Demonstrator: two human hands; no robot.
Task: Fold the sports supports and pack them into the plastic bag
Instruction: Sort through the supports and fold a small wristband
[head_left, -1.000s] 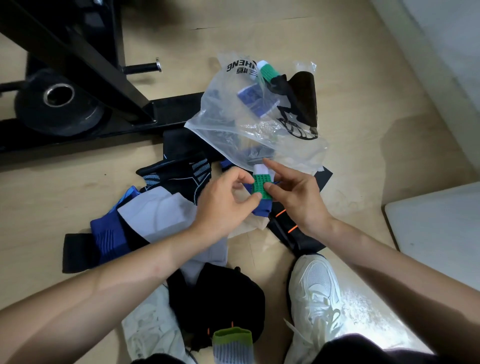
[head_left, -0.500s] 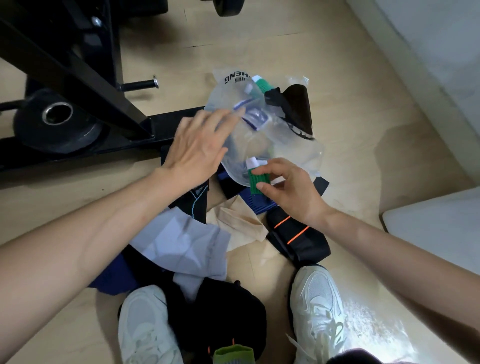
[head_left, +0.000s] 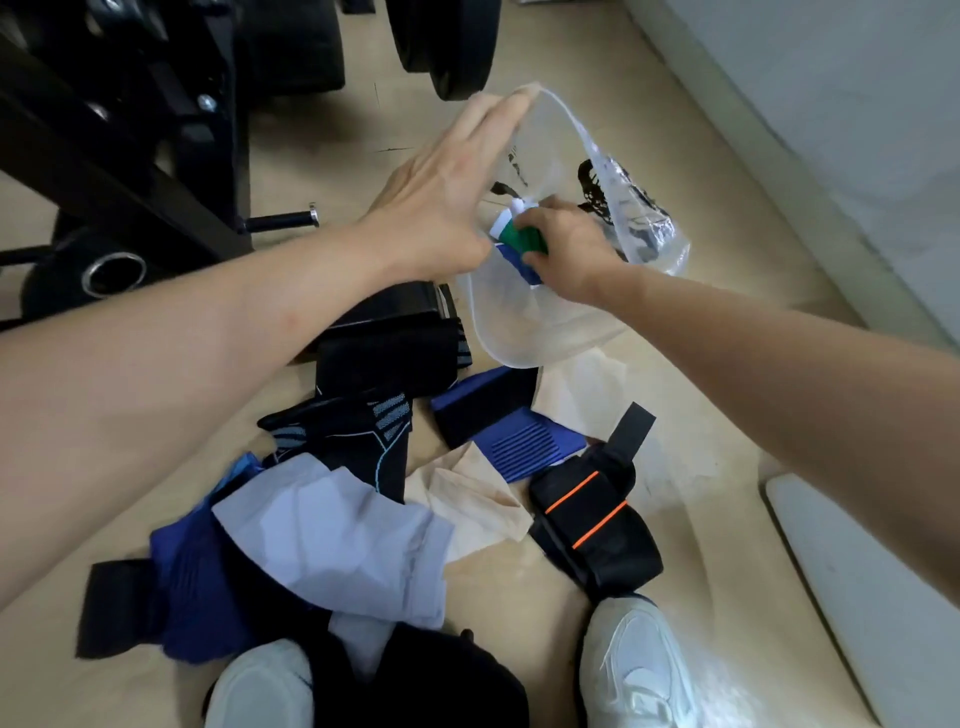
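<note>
Bag lifted open, support going in.
The left hand (head_left: 441, 197), fingers straight, now holds the bag (head_left: 524, 332) up by its rim. The support (head_left: 522, 240), a small green, white and blue roll, has passed into the mouth, gripped by the right hand (head_left: 571, 249); this piece looks nearly packed.

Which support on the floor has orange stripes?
The black wrap beside the right shoe; no other support shows orange lines.
</note>
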